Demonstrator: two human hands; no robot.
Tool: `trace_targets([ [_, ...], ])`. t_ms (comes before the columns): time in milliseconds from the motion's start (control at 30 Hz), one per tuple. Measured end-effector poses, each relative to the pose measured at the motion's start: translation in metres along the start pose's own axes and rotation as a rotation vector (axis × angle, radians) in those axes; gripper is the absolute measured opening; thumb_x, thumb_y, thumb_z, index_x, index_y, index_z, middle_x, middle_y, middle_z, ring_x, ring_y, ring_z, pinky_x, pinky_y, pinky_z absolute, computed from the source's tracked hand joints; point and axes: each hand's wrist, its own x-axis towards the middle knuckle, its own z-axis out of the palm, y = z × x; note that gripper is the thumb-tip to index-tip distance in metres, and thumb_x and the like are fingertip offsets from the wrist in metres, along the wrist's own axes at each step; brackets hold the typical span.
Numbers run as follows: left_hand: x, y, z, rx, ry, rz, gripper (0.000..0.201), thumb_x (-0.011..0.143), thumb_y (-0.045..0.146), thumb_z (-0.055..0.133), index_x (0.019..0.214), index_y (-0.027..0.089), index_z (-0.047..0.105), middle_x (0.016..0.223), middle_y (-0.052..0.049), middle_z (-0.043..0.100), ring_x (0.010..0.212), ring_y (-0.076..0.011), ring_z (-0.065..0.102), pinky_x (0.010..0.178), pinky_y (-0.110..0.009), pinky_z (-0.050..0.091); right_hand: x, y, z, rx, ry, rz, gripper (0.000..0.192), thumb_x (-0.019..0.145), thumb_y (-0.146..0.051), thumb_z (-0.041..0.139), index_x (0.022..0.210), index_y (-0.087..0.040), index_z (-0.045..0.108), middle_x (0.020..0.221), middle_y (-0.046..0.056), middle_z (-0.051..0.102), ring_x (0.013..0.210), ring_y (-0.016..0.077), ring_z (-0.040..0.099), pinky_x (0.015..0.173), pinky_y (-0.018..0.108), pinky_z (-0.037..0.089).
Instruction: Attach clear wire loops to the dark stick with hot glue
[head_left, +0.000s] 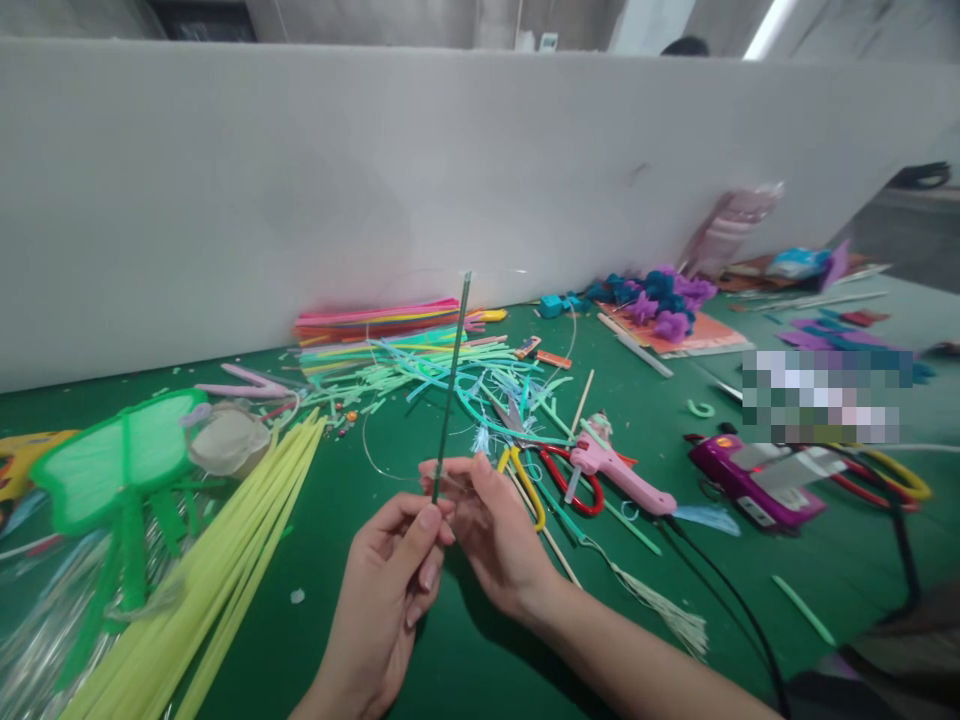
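My left hand [390, 590] pinches the lower end of a thin dark green stick [454, 385] between thumb and fingers. The stick stands nearly upright, leaning slightly right, with a clear-looking tip. Beside it, my right hand [499, 530] has its fingers loosely curved behind the stick's lower part, the thumb apart from the fingertips. Whether those fingertips press on the stick is hard to see. A fine clear thread [367, 450] curves close to them. Scissors with yellow and red handles [534, 490] lie just beyond my right hand, near a pink glue gun [622, 470].
Yellow-green strips [217, 560] and a green framed wing-like piece [124, 465] lie at left. Coloured pipe cleaners [375, 320] and cut pieces fill the back. Purple and blue flowers [664, 300] sit back right. A purple power strip [754, 480] with cables is at right. A white panel [337, 190] borders the table.
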Motion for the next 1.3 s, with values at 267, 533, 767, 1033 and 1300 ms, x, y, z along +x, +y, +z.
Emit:
trace_targets([
  [267,0.0,-0.001,0.0,0.001,-0.006,-0.001,0.029,0.076,0.04,0.079,0.075,0.015,0.065,0.065,0.004,0.054,0.044,-0.0003,0.032,0.034,-0.01,0.022,0.003,0.002,-0.002,-0.034,0.024,-0.028,0.022,0.063,-0.037,0.088,0.076,-0.022,0.077,0.074,-0.001,0.071,0.063,0.0076,0.057,0.063,0.021,0.046],
  [533,0.0,-0.003,0.002,0.008,-0.006,0.003,0.03,0.074,0.041,0.08,0.073,0.015,0.064,0.063,0.004,0.055,0.043,0.0002,0.032,0.035,-0.01,0.022,0.004,0.001,-0.003,-0.055,-0.007,-0.066,0.014,0.066,-0.031,0.087,0.068,-0.023,0.076,0.071,-0.003,0.069,0.064,0.0064,0.056,0.067,0.02,0.046],
  [767,0.002,0.002,0.0,-0.007,0.019,0.013,0.031,0.075,0.043,0.079,0.075,0.016,0.064,0.061,0.005,0.053,0.042,0.0003,0.031,0.034,-0.01,0.02,0.004,0.0,-0.003,-0.04,-0.024,0.036,0.03,0.058,-0.03,0.091,0.084,-0.022,0.078,0.086,0.001,0.075,0.063,0.0069,0.058,0.061,0.021,0.047],
  [1033,0.0,-0.007,0.003,-0.013,-0.005,-0.013,0.03,0.076,0.04,0.079,0.073,0.016,0.062,0.066,0.003,0.056,0.044,-0.0003,0.034,0.036,-0.012,0.022,0.008,-0.008,-0.002,-0.059,-0.006,0.023,0.021,0.063,-0.033,0.088,0.068,-0.018,0.074,0.064,-0.003,0.065,0.05,0.0051,0.05,0.046,0.018,0.038],
  [1300,0.005,-0.005,0.002,-0.067,0.017,0.014,0.029,0.074,0.039,0.081,0.075,0.016,0.063,0.063,0.004,0.055,0.048,-0.0024,0.04,0.04,-0.012,0.029,0.009,0.0,-0.007,-0.076,-0.035,0.042,0.043,0.059,-0.049,0.088,0.089,-0.02,0.078,0.089,0.005,0.072,0.066,0.0095,0.057,0.06,0.023,0.048],
])
